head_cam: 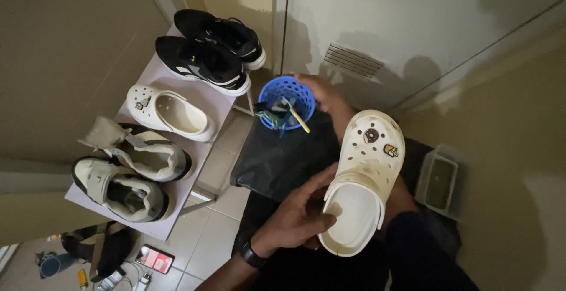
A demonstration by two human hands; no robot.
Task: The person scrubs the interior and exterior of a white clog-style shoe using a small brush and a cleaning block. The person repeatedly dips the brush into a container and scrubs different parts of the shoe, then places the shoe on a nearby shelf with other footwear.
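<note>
A white foam clog (pixel 362 185) lies between both hands, right of a pale low rack (pixel 207 103) bearing its twin clog (pixel 171 112) between black sneakers (pixel 213 49) and beige sneakers (pixel 127 170); a blue perforated plastic basket (pixel 287 99) sits behind.

A dark watch (pixel 252 255) bands my left wrist, just behind my bare fingers (pixel 318 186); my right arm wears a dark sleeve (pixel 421 250).

Right hand (pixel 330 99) largely hidden behind white clog (pixel 362 179); floor clutter (pixel 112 267) indistinct.
</note>
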